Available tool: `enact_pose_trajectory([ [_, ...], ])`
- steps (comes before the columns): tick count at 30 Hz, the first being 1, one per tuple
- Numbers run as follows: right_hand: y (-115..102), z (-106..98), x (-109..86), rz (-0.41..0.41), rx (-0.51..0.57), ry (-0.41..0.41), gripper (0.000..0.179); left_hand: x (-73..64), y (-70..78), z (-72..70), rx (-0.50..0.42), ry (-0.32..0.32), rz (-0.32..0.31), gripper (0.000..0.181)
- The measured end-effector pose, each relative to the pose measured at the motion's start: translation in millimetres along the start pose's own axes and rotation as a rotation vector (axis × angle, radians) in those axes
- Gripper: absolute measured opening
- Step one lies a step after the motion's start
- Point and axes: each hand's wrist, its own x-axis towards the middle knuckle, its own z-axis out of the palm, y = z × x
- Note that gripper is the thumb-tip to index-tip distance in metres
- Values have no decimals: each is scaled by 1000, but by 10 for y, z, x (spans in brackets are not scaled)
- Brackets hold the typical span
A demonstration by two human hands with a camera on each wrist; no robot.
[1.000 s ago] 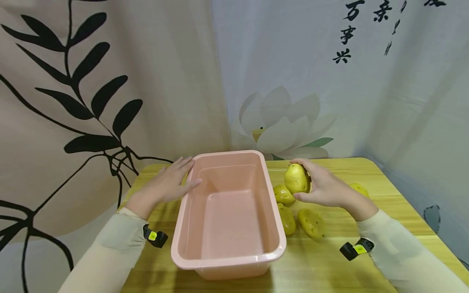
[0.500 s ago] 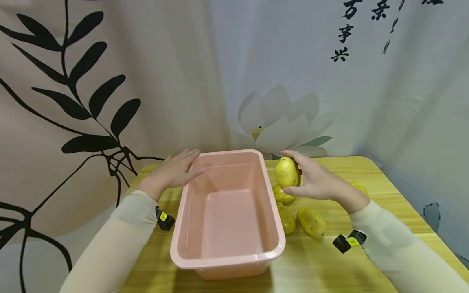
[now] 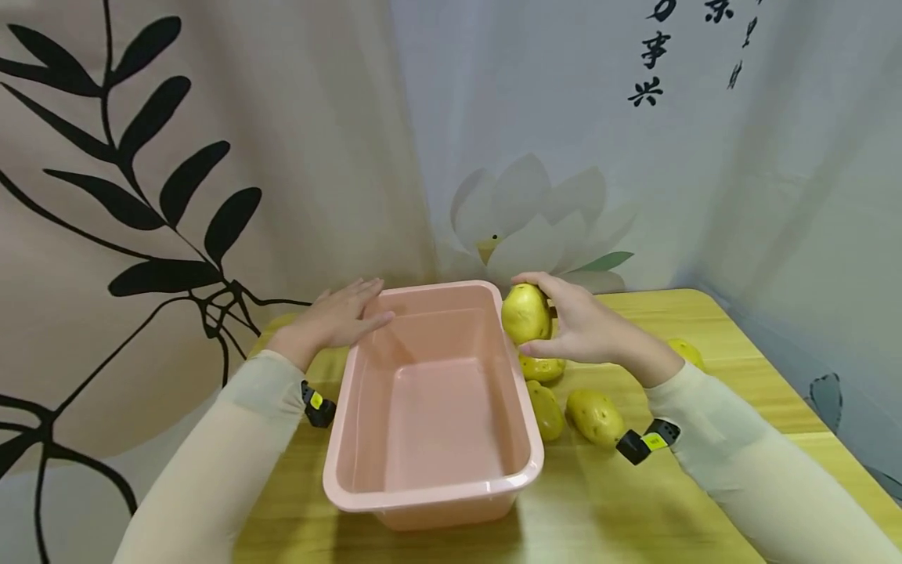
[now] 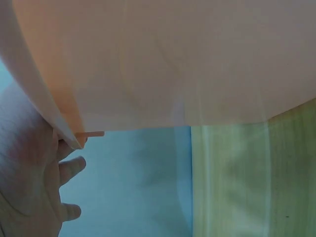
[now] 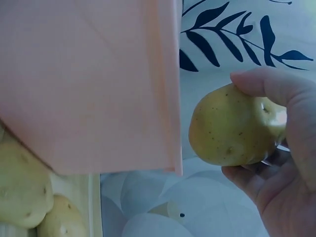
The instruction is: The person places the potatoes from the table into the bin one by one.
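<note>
Potato (image 3: 524,315) right of center in the head view, gripped between thumb and fingers of the right hand (image 3: 581,321), just beside the pink basin (image 3: 430,501). Looks firm, fairly weighty, maybe a bit slick; best grabbed round the fat middle. Left hand (image 3: 337,317) relaxed, fingers out, at the rim, upper left. More potatoes (image 3: 595,417) lower right.

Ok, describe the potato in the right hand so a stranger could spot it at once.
Find the pink tub on the table. By its far right corner, the right hand grips the potato. It alone is held up; the other potatoes lie on the table.
</note>
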Motion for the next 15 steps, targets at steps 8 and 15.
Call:
enact_pose_trajectory([
  [8, -125, 56, 173, -21, 32, -26, 80, 22, -36, 61, -21, -14, -18, 85],
  [15, -242, 143, 358, -62, 28, -79, 78, -4, -40, 95, 9, -8, -20, 80],
])
